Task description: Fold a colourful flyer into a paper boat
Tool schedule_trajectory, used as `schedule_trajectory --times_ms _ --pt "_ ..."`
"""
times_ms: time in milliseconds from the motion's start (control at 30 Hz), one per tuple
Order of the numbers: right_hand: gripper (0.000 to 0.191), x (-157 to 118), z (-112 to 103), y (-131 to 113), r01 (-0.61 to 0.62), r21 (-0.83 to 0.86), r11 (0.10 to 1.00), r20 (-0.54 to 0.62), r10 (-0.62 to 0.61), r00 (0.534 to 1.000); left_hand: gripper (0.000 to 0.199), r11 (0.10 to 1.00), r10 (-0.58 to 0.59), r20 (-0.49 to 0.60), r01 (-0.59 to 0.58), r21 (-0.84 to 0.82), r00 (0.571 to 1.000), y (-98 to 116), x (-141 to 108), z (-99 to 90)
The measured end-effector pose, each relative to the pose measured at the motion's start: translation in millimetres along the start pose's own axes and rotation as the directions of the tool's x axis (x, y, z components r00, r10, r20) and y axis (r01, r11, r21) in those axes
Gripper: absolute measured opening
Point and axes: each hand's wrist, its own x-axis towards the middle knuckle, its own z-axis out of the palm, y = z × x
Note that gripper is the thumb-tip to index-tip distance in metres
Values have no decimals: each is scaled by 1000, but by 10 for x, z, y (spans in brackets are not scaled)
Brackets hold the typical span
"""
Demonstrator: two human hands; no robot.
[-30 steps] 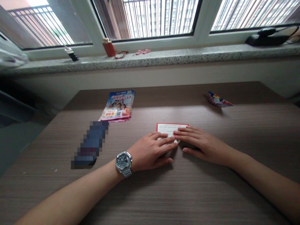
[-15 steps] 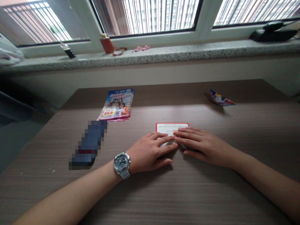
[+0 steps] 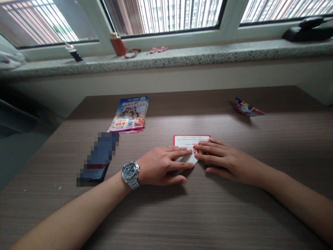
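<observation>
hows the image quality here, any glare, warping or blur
Head view: the barred window panes are blown out by daylight, the speckled granite sill curves slightly from wide-lens distortion, a coarse pixel mosaic hides a dark oblong object on the brown wood-grain table, and the left hand casts a soft shadow.

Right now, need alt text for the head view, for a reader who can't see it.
A person's left hand, wearing a steel wristwatch, and right hand rest on a red-bordered white card on a brown wood-grain desk. A colourful brochure, a pixelated phone-shaped object and a folded printed paper lie nearby, below a barred window.
</observation>
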Motion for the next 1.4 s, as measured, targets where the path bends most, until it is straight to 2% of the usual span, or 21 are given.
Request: schedule_trajectory --times_ms 367,700,1033,1400 --pt "59 -2 7 0 -5 63 998 -49 8 999 38 1000 1 -29 -2 -25 1000 -29 -7 22" --pt "56 -3 7 0 0 23 1000 -25 0 1000 52 998 -57 33 56 39 998 68 32 3" --pt "54 -6 11 29 -2 0 1000 20 2 1000 51 996 -84 39 83 21 996 109 42 -16" --pt "55 6 6 21 -7 -8 1000 10 7 1000 51 996 -90 30 90 24 995 102 49 8"
